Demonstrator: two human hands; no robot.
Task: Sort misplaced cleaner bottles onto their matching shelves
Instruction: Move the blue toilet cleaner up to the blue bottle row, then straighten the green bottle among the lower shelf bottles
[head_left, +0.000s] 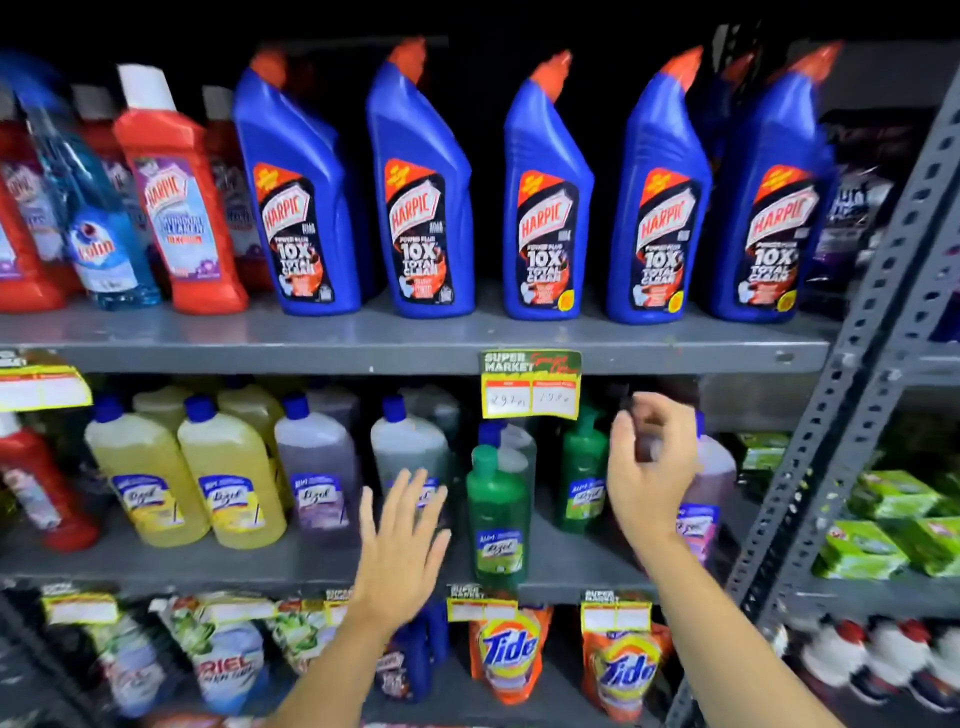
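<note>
**Both hands raised before the middle shelf**

At the middle shelf (311, 564), seen from the head camera, both forearms reach up from below. The left hand (400, 540) is flat, palm forward, fingers straight and spread apart, holding nothing, just in front of a grey bottle (410, 447). The right hand (649, 467) is higher, wrist bent, fingers curled loosely with the thumb close to the fingertips; whether it pinches anything I cannot tell. It sits in front of a purple bottle (714, 467). Between the hands stands a green bottle (497, 514) near the shelf's front edge, upright, touched by neither. Blue bottles (431, 197) line the top shelf (415, 340).
</note>
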